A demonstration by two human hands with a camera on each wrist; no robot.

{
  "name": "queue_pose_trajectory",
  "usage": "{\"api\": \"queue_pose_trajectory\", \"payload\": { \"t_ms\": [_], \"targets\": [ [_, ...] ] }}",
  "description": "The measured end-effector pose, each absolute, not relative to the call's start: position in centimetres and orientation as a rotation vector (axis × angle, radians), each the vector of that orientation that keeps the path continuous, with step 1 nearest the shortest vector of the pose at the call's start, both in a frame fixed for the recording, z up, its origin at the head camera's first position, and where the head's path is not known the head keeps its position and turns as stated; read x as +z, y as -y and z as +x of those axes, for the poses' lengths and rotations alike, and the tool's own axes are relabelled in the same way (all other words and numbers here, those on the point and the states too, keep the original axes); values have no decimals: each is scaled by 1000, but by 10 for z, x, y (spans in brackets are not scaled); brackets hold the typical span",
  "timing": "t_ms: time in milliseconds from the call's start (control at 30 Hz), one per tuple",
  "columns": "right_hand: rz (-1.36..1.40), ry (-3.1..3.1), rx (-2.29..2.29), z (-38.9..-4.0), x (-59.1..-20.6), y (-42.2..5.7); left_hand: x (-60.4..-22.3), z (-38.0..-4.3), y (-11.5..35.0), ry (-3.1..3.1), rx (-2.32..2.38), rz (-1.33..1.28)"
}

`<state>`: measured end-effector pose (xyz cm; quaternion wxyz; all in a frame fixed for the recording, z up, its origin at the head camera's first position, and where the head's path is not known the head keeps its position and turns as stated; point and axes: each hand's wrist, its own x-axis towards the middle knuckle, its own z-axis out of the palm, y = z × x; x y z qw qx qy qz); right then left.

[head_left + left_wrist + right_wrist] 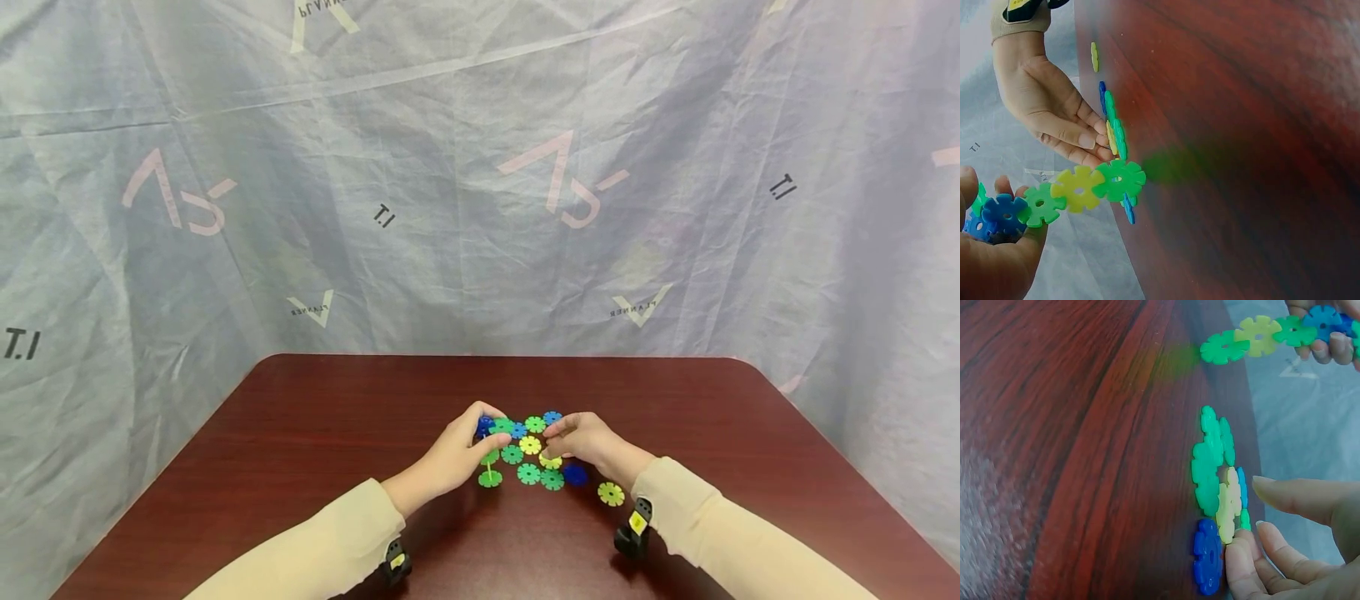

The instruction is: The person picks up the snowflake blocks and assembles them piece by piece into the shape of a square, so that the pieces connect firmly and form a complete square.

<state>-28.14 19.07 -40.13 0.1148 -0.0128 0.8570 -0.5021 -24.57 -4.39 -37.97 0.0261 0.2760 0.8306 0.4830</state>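
Note:
My left hand (453, 454) grips the upper end of a chain of interlocking notched plastic discs. In the left wrist view, blue discs (1005, 214) lie among its fingers, and a green disc, a yellow disc (1077, 189) and another green disc reach down from them. The chain's low end is near the tabletop in the head view. My right hand (588, 437) is over loose discs, its fingertips beside a yellow disc (1225, 515). Its thumb stands apart from the other fingers in the right wrist view. Whether those fingertips touch the disc is hard to tell.
Loose green discs (528, 474), yellow discs (530, 445) and blue discs (552, 417) lie flat between the hands on the dark red table (337, 417). A dark blue disc (575, 475) and a yellow-green disc (611, 494) lie nearer the right wrist. Behind hangs a grey printed cloth (450, 167).

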Motion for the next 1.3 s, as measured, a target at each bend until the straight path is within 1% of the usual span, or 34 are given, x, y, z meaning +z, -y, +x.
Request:
{"api": "queue_pose_trajectory", "payload": {
  "t_ms": [233, 633, 1033, 1300],
  "targets": [
    [-75, -2598, -1416, -282, -405, -189, -379, -243, 43, -2538, 1551, 828],
    [-63, -2656, -1378, -280, -406, -188, -380, -243, 44, -2532, 1598, 793],
    [-97, -2652, -1386, -278, -407, -188, -384, -244, 44, -2555, 1572, 810],
    [-57, -2628, -1404, -280, -408, -190, -383, -243, 41, -2581, 1535, 816]
  ]
}}
